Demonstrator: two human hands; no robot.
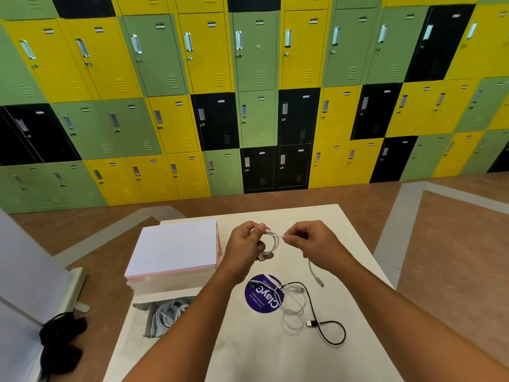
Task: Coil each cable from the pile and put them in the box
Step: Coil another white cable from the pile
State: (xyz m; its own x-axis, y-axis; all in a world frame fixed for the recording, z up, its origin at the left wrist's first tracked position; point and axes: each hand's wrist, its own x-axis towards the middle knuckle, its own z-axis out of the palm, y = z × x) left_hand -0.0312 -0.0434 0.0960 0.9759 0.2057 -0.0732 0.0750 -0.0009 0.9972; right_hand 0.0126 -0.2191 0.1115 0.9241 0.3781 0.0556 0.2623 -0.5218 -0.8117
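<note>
Locker wall, white table, cable pile

The white cable is partly buried in the curled fingers of the left hand, and past the pinch of the right hand its run is hidden behind that wrist until the loose end shows below. At lower left the left forearm covers the near right part of the box, so the coiled cables inside cannot be counted. Both forearms are cut by the bottom edge. The small print on the purple sticker and the locker labels near the top are too small to read, and the black bundle at far lower left is too dark to identify.
</note>
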